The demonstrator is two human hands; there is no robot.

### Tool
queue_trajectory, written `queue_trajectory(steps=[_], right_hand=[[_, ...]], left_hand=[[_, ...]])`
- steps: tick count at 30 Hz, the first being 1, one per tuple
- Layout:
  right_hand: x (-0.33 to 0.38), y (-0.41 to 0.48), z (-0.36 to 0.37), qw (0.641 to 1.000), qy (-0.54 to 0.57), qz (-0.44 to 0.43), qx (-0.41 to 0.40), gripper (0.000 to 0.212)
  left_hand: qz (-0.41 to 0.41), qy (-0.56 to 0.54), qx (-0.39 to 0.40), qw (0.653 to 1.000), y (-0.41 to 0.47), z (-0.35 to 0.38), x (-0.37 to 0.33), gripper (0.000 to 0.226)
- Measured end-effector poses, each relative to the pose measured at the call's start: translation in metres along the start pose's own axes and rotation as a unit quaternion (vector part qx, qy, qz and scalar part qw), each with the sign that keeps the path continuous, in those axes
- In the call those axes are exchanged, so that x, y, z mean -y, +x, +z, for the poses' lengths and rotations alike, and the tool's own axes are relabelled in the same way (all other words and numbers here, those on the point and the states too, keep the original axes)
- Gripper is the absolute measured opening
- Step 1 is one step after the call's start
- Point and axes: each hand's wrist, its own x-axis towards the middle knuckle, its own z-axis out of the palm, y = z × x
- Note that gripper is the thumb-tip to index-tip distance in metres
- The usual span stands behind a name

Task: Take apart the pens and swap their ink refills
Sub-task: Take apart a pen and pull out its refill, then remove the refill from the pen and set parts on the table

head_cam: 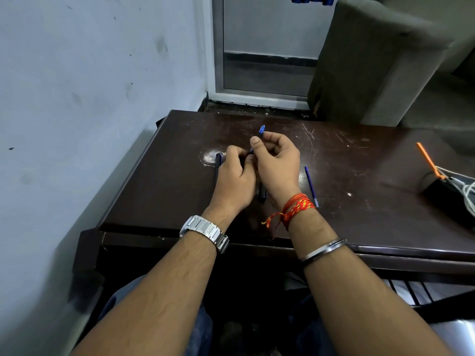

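Over the dark wooden bench, both hands pinch a slim blue plastic pen: right hand far end, left hand near. Light, slippery; a loose thin blue refill lies right, bendable.

The surface stands against a wall on its left, with a doorway behind its far edge and a chair behind its far right part. Both hands meet over the middle of the surface: the left hand just left of the right hand, touching it. A pen sticks out beyond the right hand's fingers. A pen barrel lies left of the left hand, another pen part between the wrists. A refill lies right of the right wrist. A box with cables sits at the right edge.
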Motion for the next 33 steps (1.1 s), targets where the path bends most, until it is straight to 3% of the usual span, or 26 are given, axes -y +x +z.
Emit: queue_trajectory(steps=[7, 14, 16, 18, 22, 28, 33], right_hand=[[0.006, 0.004, -0.006, 0.997, 0.072, -0.006, -0.026, 0.016], [0.008, 0.018, -0.020, 0.984, 0.124, -0.056, -0.117, 0.012], [0.002, 0.021, -0.025, 0.990, 0.042, -0.034, -0.132, 0.009], [-0.008, 0.022, -0.028, 0.992, -0.105, 0.029, -0.067, 0.008], [-0.022, 0.019, -0.028, 0.927, -0.323, 0.155, 0.107, 0.011], [-0.023, 0.021, -0.028, 0.895, -0.380, 0.197, 0.126, 0.032], [-0.023, 0.021, -0.034, 0.894, -0.389, 0.198, 0.103, 0.027]], left_hand=[[-0.008, -0.007, 0.018, 1.000, 0.000, 0.002, 0.003, 0.007], [0.025, -0.011, 0.029, 0.999, 0.000, -0.004, 0.003, 0.022], [0.016, -0.014, 0.018, 1.000, 0.001, -0.004, 0.005, 0.017], [0.000, -0.012, 0.008, 1.000, 0.003, -0.004, 0.008, 0.014], [-0.017, 0.005, 0.002, 1.000, 0.005, -0.003, 0.010, 0.010], [-0.023, 0.016, 0.007, 1.000, 0.005, -0.004, 0.011, 0.010], [-0.040, 0.013, 0.005, 0.999, 0.006, -0.006, 0.013, 0.008]])
